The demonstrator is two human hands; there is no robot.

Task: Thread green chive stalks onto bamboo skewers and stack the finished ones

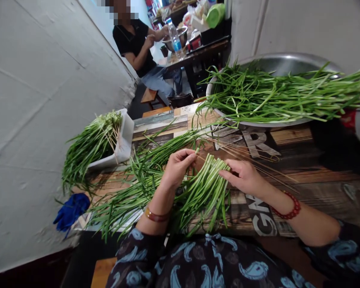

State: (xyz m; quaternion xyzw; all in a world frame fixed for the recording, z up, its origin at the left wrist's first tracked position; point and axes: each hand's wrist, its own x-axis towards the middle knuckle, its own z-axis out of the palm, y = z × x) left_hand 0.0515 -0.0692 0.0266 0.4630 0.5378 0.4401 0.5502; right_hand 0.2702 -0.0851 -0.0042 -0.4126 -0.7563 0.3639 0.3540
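My left hand (180,164) pinches the pale cut end of a green stalk (197,151) at the middle of the table. Right of it, my right hand (243,175) has its fingers closed on the right end of a row of green stalks (208,180), which lie side by side with their pale ends up and their leaves toward me. A thin skewer reaches from the row toward my left fingers. More loose green stalks (132,196) spread to the left, under and beyond my left arm. Several thin wooden skewers (258,162) lie beyond my right hand.
A large metal basin (288,60) heaped with long green stalks stands at the back right. At the left, a white tray (127,136) holds skewered greens, with a blue glove (72,212) near the table corner. A seated person (138,48) is at another table with a bottle (174,40).
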